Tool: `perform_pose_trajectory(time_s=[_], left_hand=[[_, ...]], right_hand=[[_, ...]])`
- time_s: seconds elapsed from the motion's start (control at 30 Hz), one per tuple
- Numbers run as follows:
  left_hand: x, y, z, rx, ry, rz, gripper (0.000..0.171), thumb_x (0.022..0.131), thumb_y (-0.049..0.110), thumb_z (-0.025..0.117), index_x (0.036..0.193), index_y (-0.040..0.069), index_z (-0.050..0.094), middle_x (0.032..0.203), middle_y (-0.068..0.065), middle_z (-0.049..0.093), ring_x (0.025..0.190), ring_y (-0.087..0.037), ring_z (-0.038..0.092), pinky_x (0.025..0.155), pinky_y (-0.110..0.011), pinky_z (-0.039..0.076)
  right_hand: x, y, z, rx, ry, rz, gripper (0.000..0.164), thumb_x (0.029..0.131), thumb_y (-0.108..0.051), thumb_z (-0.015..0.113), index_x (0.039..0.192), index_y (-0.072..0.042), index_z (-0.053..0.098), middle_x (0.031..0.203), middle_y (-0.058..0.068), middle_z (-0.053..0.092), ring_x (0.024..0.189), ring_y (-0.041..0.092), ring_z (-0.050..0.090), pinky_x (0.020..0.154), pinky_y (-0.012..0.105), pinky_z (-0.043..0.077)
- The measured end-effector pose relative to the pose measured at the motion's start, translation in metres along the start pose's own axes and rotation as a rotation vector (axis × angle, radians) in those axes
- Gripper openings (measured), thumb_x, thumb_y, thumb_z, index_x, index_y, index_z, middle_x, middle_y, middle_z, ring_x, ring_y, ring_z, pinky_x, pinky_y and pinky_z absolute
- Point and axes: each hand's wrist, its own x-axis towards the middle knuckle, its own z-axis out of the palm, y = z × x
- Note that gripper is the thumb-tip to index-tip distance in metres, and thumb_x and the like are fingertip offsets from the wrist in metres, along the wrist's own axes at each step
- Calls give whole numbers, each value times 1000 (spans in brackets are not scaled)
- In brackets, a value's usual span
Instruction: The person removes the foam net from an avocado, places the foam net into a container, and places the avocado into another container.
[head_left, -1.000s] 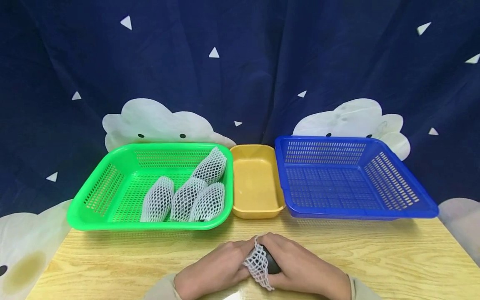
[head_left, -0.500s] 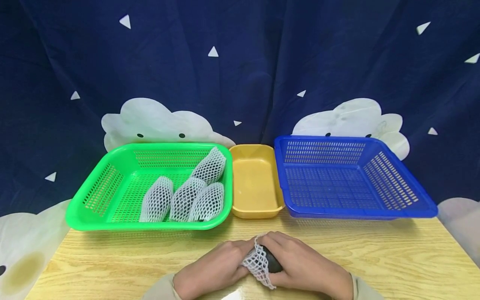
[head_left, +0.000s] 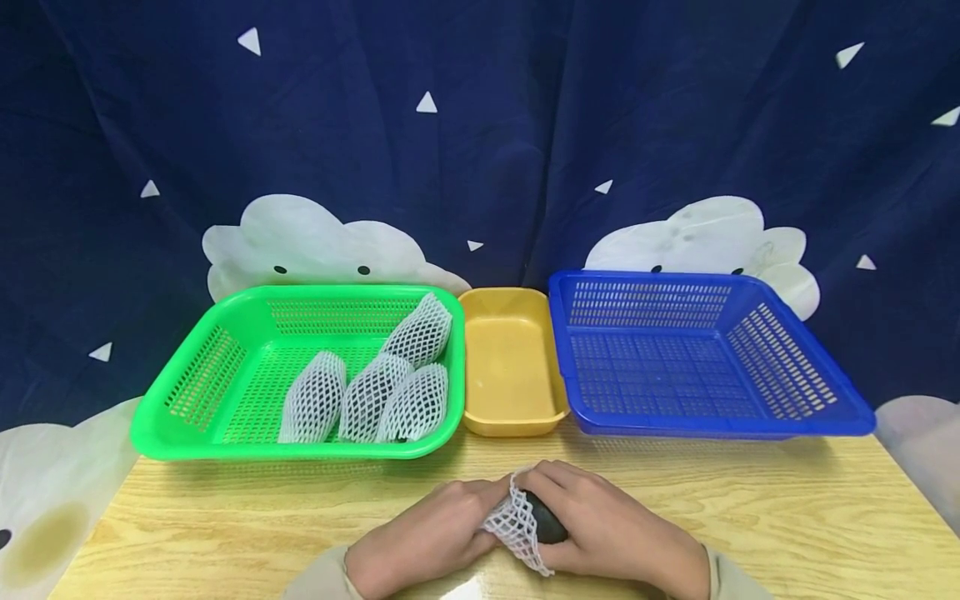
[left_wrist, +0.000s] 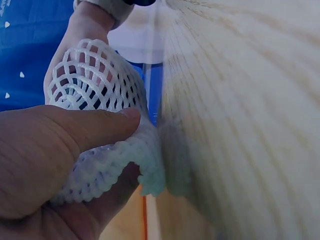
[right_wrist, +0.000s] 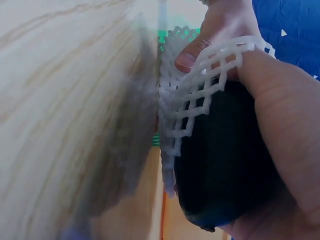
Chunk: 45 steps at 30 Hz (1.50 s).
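Observation:
A dark avocado (right_wrist: 225,155) sits partly inside a white foam net sleeve (head_left: 513,523), low over the front of the table. My left hand (head_left: 431,529) grips the sleeve and the covered end; in the left wrist view its thumb (left_wrist: 107,125) lies across the mesh. On the other side, my right hand (head_left: 611,529) holds the bare end of the avocado, and the sleeve's open edge reaches its fingers. The bare end, with a small stem nub, shows clearly in the right wrist view. The fingers beneath are partly hidden.
Behind the left hand stands a green basket (head_left: 292,452) with several net-sleeved fruits (head_left: 313,400) at its right side. A yellow tray (head_left: 513,429) is in the middle. The blue basket (head_left: 720,425) stands at right, before a dark blue curtain (head_left: 480,150).
My right hand has shifted slightly right and up, and a little more of the dark avocado shows beside the sleeve. The left hand is almost still.

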Motion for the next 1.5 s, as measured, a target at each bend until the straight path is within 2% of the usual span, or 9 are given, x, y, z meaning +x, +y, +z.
perform_pose_trajectory(time_s=[0.6,0.8,0.93,1.17,1.3,1.5], left_hand=[[-2,0,1,6,0,-9,46,97,26,57,140,15,45,108,7,72,100,-2,68,86,-16,54],[-1,0,-1,5,1,-10,47,98,27,55,142,15,44,114,6,71,105,-4,68,89,-18,55],[-1,-1,0,-12,-7,-6,49,98,28,56,144,17,43,117,6,71,106,-4,67,91,-19,54],[0,0,-1,-6,-40,-17,61,93,22,61,148,11,38,124,3,68,111,-7,66,94,-22,55],[0,0,-2,0,-60,-26,58,93,22,62,145,6,43,128,0,67,114,-9,65,95,-23,55],[0,-1,0,-18,-55,-32,56,93,22,62,144,5,44,128,-1,67,114,-10,65,94,-24,55]], right_hand=[[0,1,1,-13,-2,-14,58,73,-41,77,125,-28,54,113,-17,59,100,-2,58,82,21,54],[3,2,-1,-30,4,-23,58,74,-45,77,124,-27,55,112,-16,60,98,-2,58,81,22,54],[2,3,-3,-41,3,-29,59,72,-42,77,124,-27,55,112,-16,60,99,-2,58,82,22,54],[0,5,-11,-54,32,-30,56,72,-40,78,123,-26,57,110,-16,61,93,-3,57,77,19,54],[-1,5,-18,-47,29,-21,55,73,-42,78,122,-27,58,108,-16,60,90,-3,56,74,17,53],[-2,5,-31,-31,39,-15,48,75,-41,77,118,-29,58,106,-18,57,87,-4,53,69,14,50]])
